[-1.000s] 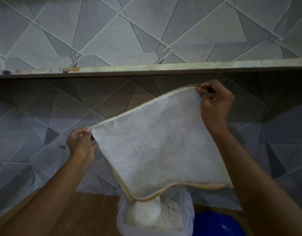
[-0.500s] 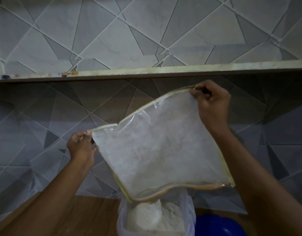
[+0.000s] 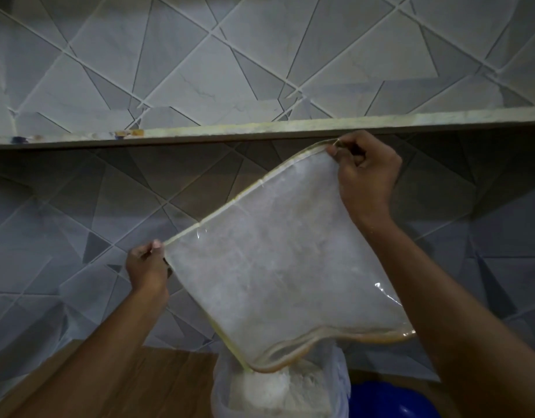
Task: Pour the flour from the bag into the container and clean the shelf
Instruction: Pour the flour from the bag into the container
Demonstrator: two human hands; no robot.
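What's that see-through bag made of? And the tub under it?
The bag looks like thin, soft clear plastic: it bends, glints and is dusted white inside. The tub seems cloudy, stiffer plastic, since the flour heap shows dimly through its wall; I can't be sure.

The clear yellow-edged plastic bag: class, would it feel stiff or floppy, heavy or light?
Probably floppy: the clear yellow-edged plastic bag bows at its mouth. Likely light: left hand and right hand merely pinch its corners.

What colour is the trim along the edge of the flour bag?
Pale yellow trim on the clear bag, best seen in the head view.
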